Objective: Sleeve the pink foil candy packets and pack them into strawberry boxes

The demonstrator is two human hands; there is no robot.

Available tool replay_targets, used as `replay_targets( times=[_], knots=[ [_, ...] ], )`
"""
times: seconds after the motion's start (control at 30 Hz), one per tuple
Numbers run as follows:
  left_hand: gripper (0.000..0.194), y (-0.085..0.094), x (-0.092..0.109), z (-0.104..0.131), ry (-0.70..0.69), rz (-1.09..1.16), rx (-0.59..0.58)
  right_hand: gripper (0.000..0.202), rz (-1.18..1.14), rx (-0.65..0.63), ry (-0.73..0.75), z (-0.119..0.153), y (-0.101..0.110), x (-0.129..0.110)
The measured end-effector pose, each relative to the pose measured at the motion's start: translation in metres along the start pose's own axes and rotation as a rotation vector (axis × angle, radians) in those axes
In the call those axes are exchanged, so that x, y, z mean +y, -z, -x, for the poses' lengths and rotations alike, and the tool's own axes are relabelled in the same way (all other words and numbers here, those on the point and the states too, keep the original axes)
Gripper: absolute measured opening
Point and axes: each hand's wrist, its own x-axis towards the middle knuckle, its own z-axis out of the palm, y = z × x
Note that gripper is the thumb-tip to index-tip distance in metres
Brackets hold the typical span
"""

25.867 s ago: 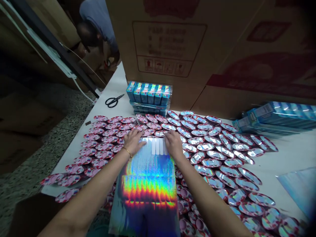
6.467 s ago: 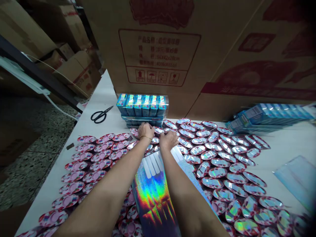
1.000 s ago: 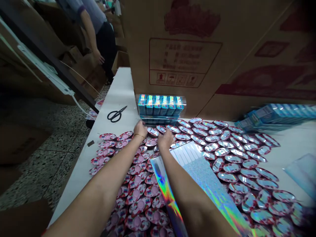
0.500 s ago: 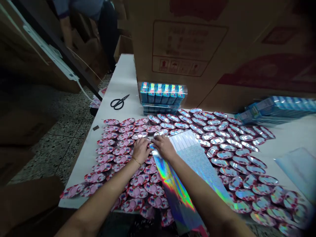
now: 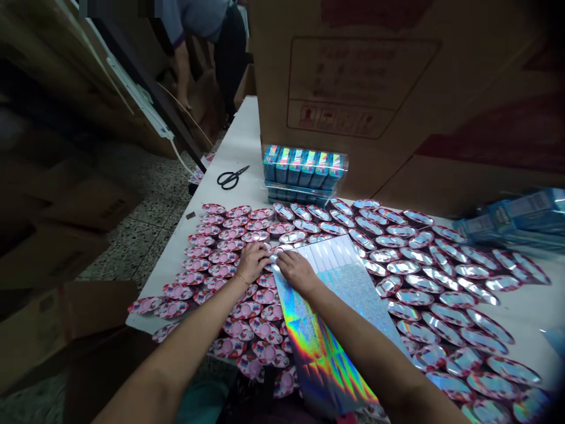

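My left hand (image 5: 253, 262) is closed at the upper left corner of a shiny holographic sticker sheet (image 5: 348, 282), its fingertips pinched; what they hold is too small to make out. Close beside it, my right hand (image 5: 296, 272) has its fingers curled over the same corner, gripping the sheet. A small shiny bit shows between the fingertips. Pale blank strips (image 5: 329, 253) run along the sheet's far end. The sheet lies over rows of oval red-and-pink packs. Those on the left show pink centres (image 5: 223, 257); those on the right have glossy silver tops (image 5: 404, 268).
Black scissors (image 5: 231, 178) lie on the white table (image 5: 249, 126). Wrapped blue boxes (image 5: 304, 168) stand against a big carton (image 5: 366, 88); more blue boxes (image 5: 521, 215) are at right. Another person (image 5: 198, 23) bends over beyond the table. Cartons (image 5: 35, 330) sit at left.
The view has swung a little to the left, so the table's things sit further right. Both hands stay together at the sheet's corner. Rainbow glare on the sheet has spread.
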Motion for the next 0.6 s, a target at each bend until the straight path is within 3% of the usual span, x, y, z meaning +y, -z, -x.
replay_targets(
  times=[0.23,0.37,0.47,0.6],
  knots=[
    [0.014,0.0,-0.003,0.001,-0.056,0.044,0.01,0.025,-0.101,0.078,-0.238,-0.01,0.005,-0.009],
    [0.016,0.0,-0.001,0.002,-0.039,0.031,-0.007,0.027,-0.01,0.005,-0.177,-0.013,-0.001,-0.014],
    [0.017,0.002,0.0,0.002,-0.027,0.005,-0.033,0.03,0.025,0.025,-0.144,-0.007,-0.008,-0.019],
    [0.017,0.005,0.0,0.001,-0.025,0.026,-0.047,0.024,0.006,0.098,-0.266,-0.002,-0.013,-0.033]
  ],
)
